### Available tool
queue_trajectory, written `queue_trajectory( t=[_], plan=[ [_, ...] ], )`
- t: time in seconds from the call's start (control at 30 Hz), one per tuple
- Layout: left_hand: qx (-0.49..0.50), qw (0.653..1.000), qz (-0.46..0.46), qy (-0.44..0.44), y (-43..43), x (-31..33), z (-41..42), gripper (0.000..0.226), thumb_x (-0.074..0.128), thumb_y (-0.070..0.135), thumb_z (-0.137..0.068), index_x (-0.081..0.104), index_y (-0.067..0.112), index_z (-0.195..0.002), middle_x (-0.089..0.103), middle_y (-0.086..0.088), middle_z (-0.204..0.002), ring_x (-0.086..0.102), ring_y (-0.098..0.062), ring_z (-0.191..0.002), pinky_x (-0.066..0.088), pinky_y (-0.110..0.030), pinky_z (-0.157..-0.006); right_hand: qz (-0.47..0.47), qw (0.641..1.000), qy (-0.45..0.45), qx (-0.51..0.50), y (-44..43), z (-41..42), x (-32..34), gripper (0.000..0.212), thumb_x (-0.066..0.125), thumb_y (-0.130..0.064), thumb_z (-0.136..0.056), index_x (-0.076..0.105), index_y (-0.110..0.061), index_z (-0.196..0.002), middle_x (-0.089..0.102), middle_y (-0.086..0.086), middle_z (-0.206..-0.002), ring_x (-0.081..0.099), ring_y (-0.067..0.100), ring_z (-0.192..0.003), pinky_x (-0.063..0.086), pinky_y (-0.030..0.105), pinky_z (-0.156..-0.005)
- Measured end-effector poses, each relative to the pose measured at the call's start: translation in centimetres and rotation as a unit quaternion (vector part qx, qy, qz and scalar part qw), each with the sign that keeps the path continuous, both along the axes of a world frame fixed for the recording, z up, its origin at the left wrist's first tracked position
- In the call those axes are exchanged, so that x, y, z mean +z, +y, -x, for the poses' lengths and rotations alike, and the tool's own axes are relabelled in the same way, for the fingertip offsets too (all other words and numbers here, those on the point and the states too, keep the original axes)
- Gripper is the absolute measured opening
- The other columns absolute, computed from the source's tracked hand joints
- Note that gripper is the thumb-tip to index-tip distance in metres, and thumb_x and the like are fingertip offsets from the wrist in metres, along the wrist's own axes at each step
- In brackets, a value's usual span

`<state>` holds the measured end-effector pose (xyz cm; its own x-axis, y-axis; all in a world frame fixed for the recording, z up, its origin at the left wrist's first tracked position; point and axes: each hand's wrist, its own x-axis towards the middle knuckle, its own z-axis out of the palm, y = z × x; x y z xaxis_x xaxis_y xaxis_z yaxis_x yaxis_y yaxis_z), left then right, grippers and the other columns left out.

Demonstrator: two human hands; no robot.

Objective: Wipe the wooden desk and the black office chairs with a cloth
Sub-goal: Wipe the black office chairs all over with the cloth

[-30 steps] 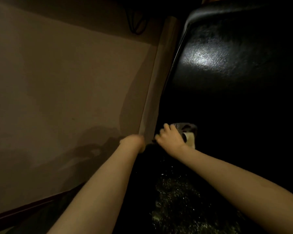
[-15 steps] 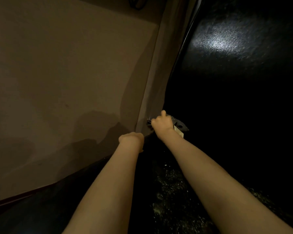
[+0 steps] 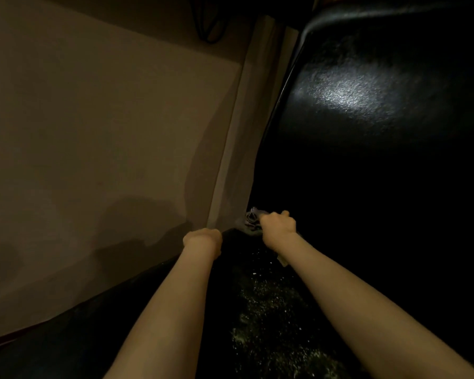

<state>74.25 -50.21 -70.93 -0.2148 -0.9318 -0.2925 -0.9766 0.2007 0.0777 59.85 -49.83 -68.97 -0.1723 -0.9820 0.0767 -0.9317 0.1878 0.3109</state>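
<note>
Since half a second ago the right hand [image 3: 278, 224] has drawn a little further from the left hand [image 3: 201, 239], which has kept its place. The bunched cloth [image 3: 251, 218] now shows mostly on the right hand's left side rather than its right.

The right hand's fingers are curled round the cloth, holding it against the lower edge of the black chair [image 3: 367, 138], just where the chair meets a pale upright strip [image 3: 238, 149]. The left hand is bent down at the wrist at a dark edge. Whether it grips that edge or is only clenched cannot be told.

The chair's grained black surface rises beyond and to the right of the right hand, with a patch of glare high on it. A plain beige wall [image 3: 93, 127] spreads out to the left of the left hand, a dark cable [image 3: 208, 31] hanging far above. A reddish skirting [image 3: 3, 341] runs low on that side. Between the forearms lies a dark, pale-speckled surface [image 3: 271, 324].
</note>
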Motion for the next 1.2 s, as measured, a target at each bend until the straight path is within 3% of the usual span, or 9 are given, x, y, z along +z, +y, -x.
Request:
queue_trajectory(
  t=[0.13,0.27,0.47,0.6,0.7,0.77,0.9,1.0,1.2],
  plan=[
    [0.004,1.0,0.004,-0.003,0.3,0.2,-0.2,0.04,0.044,0.023,-0.099,0.043,0.015,-0.139,0.046,-0.011,-0.137,0.047,-0.028,-0.123,0.038,-0.036,-0.101,0.006,1.0,0.009,-0.021,3.9,2.3,1.3,0.036,0.052,-0.016,-0.095,0.049,-0.016,-0.131,0.053,0.007,-0.126,0.049,0.027,-0.12,0.045,0.034,-0.088],
    [-0.002,0.999,0.018,-0.04,0.9,0.3,0.0,0.041,0.042,0.019,-0.099,0.041,0.016,-0.14,0.045,-0.01,-0.139,0.045,-0.027,-0.125,0.034,-0.037,-0.104,0.028,0.999,-0.004,0.021,6.9,3.4,4.5,0.03,0.051,-0.019,-0.095,0.053,-0.01,-0.124,0.056,0.009,-0.121,0.054,0.027,-0.113,0.042,0.033,-0.078],
    [-0.002,0.996,0.066,-0.058,2.7,0.4,0.1,0.043,0.035,0.016,-0.101,0.034,0.022,-0.143,0.043,-0.006,-0.142,0.042,-0.022,-0.128,0.031,-0.034,-0.103,0.088,0.987,0.095,0.095,9.8,5.2,4.3,0.036,0.047,-0.012,-0.095,0.049,-0.014,-0.131,0.05,0.009,-0.129,0.035,0.03,-0.126,0.039,0.039,-0.09],
    [0.006,0.994,0.09,-0.055,3.9,0.2,0.2,0.056,0.033,0.013,-0.1,0.01,0.022,-0.151,0.047,-0.006,-0.139,0.046,-0.023,-0.125,0.034,-0.033,-0.1,0.061,0.993,0.099,0.016,13.1,9.8,2.2,0.035,0.047,-0.012,-0.096,0.047,-0.015,-0.131,0.05,0.007,-0.13,0.036,0.03,-0.125,0.042,0.037,-0.089],
    [0.018,0.989,0.135,-0.054,4.7,0.2,0.3,0.06,0.036,0.01,-0.099,0.008,0.017,-0.151,0.054,-0.006,-0.131,0.052,-0.022,-0.118,0.038,-0.032,-0.096,0.065,0.995,0.07,-0.03,16.7,13.2,2.5,0.035,0.047,-0.016,-0.096,0.047,-0.017,-0.131,0.053,0.006,-0.128,0.041,0.028,-0.123,0.045,0.033,-0.085],
    [0.014,0.984,0.166,-0.056,5.6,0.6,0.7,0.059,0.036,0.005,-0.096,0.013,0.015,-0.15,0.056,-0.005,-0.128,0.054,-0.022,-0.115,0.038,-0.032,-0.097,0.054,0.995,0.065,-0.051,18.8,14.7,3.0,0.031,0.048,-0.018,-0.096,0.05,-0.015,-0.127,0.054,0.006,-0.125,0.044,0.026,-0.121,0.045,0.031,-0.085],
    [0.003,0.974,0.228,-0.011,7.5,2.5,2.3,0.036,0.039,0.002,-0.094,0.051,0.013,-0.126,0.06,-0.008,-0.116,0.058,-0.026,-0.107,0.041,-0.032,-0.09,0.027,0.996,0.065,-0.051,22.8,16.9,5.4,0.022,0.048,-0.018,-0.096,0.057,-0.014,-0.116,0.059,0.002,-0.108,0.056,0.021,-0.106,0.04,0.028,-0.074],
    [-0.027,0.97,0.241,0.035,8.8,4.5,4.1,0.026,0.041,0.002,-0.094,0.057,0.006,-0.114,0.06,-0.013,-0.111,0.058,-0.031,-0.1,0.044,-0.036,-0.086,0.053,0.998,-0.003,-0.016,24.0,18.1,6.8,0.022,0.049,-0.022,-0.095,0.058,-0.013,-0.113,0.054,-0.001,-0.089,0.058,0.022,-0.102,0.037,0.028,-0.069],
    [-0.167,0.961,0.216,0.033,13.4,6.3,7.6,0.047,0.046,0.002,-0.093,0.045,0.02,-0.136,0.051,-0.011,-0.128,0.053,-0.031,-0.113,0.044,-0.037,-0.092,0.114,0.989,-0.098,-0.001,23.5,18.0,3.6,0.045,0.05,-0.017,-0.094,0.043,-0.019,-0.138,0.052,0.008,-0.128,0.041,0.03,-0.124,0.045,0.037,-0.083]
  ],
)
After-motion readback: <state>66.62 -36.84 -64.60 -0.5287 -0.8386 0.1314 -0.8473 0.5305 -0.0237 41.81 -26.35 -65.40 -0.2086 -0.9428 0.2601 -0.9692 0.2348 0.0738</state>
